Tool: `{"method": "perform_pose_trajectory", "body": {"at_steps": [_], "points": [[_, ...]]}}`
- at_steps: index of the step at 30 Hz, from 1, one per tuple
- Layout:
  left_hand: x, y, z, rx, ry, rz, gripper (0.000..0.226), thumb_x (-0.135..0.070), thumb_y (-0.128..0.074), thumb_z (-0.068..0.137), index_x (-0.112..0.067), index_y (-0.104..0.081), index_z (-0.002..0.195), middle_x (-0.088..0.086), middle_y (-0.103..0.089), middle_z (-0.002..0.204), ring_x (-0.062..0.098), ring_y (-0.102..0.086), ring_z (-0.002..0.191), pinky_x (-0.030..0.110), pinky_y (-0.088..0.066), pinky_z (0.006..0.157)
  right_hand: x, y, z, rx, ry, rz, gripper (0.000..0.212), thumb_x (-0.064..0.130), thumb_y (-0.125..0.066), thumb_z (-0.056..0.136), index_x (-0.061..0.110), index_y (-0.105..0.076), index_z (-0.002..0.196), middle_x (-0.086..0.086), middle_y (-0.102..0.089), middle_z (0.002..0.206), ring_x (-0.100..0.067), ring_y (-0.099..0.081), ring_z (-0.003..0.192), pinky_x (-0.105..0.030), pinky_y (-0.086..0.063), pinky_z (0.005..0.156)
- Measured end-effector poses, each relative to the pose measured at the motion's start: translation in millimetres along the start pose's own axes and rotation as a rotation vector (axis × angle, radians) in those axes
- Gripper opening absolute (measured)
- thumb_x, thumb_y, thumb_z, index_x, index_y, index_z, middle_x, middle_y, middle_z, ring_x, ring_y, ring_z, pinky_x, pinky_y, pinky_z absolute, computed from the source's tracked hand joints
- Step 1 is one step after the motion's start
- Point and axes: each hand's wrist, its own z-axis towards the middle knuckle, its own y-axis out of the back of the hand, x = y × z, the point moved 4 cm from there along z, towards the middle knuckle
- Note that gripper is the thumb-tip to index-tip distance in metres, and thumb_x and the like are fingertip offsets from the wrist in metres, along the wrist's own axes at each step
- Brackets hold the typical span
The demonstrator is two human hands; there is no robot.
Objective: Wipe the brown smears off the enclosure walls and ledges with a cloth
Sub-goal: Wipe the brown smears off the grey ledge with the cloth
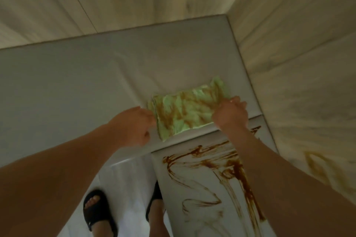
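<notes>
Head view: cloth flat on ledge, right end; our left hand and right hand each pinch an edge. Smears below ledge. Wall bounds ledge's right; open room leftward.

I see a black slide sandal with toes showing, another sandal beside it, both on pale glossy floor.

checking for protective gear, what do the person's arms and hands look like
Both forearms are bare, with no sleeves in view. The left hand and right hand wear no gloves, and no watch, bracelet or ring shows.
</notes>
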Motion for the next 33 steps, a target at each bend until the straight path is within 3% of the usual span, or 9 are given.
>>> {"method": "perform_pose_trajectory", "body": {"at_steps": [4, 7, 10, 17, 22, 24, 28, 30, 33], "points": [[12, -4, 8, -0.252, 0.161, -0.152, 0.033, -0.019, -0.053, 0.094, -0.012, -0.067, 0.123, 0.007, -0.061, 0.12, 0.029, -0.058, 0.115, 0.039, -0.051, 0.095, 51, -18, -12, -0.23, 0.075, 0.15, 0.063, 0.044, -0.047, 0.097, 0.001, -0.045, 0.143, -0.023, -0.03, 0.154, -0.04, -0.03, 0.141, -0.048, -0.036, 0.114], [22, -2, 15, -0.315, 0.262, -0.143, 0.035, -0.019, -0.057, 0.092, -0.008, -0.063, 0.124, 0.013, -0.056, 0.127, 0.035, -0.053, 0.119, 0.045, -0.049, 0.098, 92, -46, -8, -0.152, 0.055, 0.299, 0.09, 0.063, -0.035, 0.099, 0.002, -0.013, 0.162, -0.024, -0.002, 0.169, -0.041, -0.005, 0.156, -0.052, -0.009, 0.128], [27, -2, 23, -0.369, 0.3, -0.154, 0.038, -0.018, -0.061, 0.09, -0.004, -0.061, 0.125, 0.017, -0.053, 0.132, 0.038, -0.05, 0.122, 0.045, -0.045, 0.103, 87, -70, 11, -0.159, 0.028, 0.268, 0.091, 0.07, -0.015, 0.099, 0.01, 0.006, 0.165, -0.019, 0.014, 0.171, -0.035, 0.011, 0.158, -0.052, 0.006, 0.128], [42, -2, 40, -0.427, 0.297, -0.14, 0.05, -0.029, -0.052, 0.084, 0.0, -0.06, 0.124, 0.022, -0.052, 0.136, 0.042, -0.044, 0.128, 0.049, -0.04, 0.113, -5, -53, 82, -0.264, -0.126, 0.158, 0.09, 0.077, -0.005, 0.095, 0.022, 0.006, 0.165, -0.019, 0.011, 0.171, -0.04, 0.008, 0.158, -0.057, 0.002, 0.127], [65, 4, 36, -0.462, 0.392, -0.177, 0.051, -0.031, -0.046, 0.079, 0.0, -0.061, 0.116, 0.024, -0.057, 0.127, 0.043, -0.048, 0.121, 0.05, -0.042, 0.109, 32, -53, 77, -0.279, -0.242, 0.263, 0.092, 0.067, -0.005, 0.096, 0.006, 0.006, 0.164, -0.026, 0.01, 0.169, -0.041, 0.009, 0.158, -0.054, 0.004, 0.127], [72, 6, 35, -0.451, 0.416, -0.152, 0.051, -0.031, -0.046, 0.078, -0.001, -0.062, 0.116, 0.023, -0.059, 0.126, 0.042, -0.049, 0.12, 0.053, -0.041, 0.109, 69, -56, 67, -0.28, -0.062, 0.13, 0.094, 0.066, -0.001, 0.095, 0.002, 0.004, 0.163, -0.03, 0.009, 0.168, -0.043, 0.01, 0.157, -0.055, 0.002, 0.127], [77, 10, 34, -0.396, 0.399, -0.079, 0.06, -0.037, -0.039, 0.074, -0.003, -0.063, 0.117, 0.021, -0.06, 0.124, 0.04, -0.051, 0.118, 0.058, -0.041, 0.108, 100, -58, 52, -0.259, 0.572, -0.115, 0.091, 0.071, -0.013, 0.099, 0.011, 0.006, 0.164, -0.022, 0.014, 0.17, -0.037, 0.015, 0.157, -0.052, 0.003, 0.128], [77, 14, 35, -0.388, 0.417, -0.09, 0.061, -0.037, -0.039, 0.074, -0.003, -0.062, 0.119, 0.021, -0.059, 0.126, 0.04, -0.049, 0.12, 0.057, -0.04, 0.11, 88, -50, 54, -0.26, 0.592, -0.127, 0.091, 0.071, -0.017, 0.099, 0.012, 0.007, 0.165, -0.019, 0.014, 0.171, -0.034, 0.014, 0.158, -0.05, 0.001, 0.129], [76, 25, 41, -0.41, 0.464, -0.146, 0.056, -0.033, -0.049, 0.076, -0.002, -0.06, 0.121, 0.022, -0.056, 0.13, 0.043, -0.047, 0.123, 0.056, -0.038, 0.113, 86, -42, 46, -0.343, 0.328, 0.105, 0.09, 0.063, -0.02, 0.101, 0.001, -0.004, 0.164, -0.023, 0.0, 0.171, -0.038, 0.003, 0.159, -0.048, -0.001, 0.13]]}}
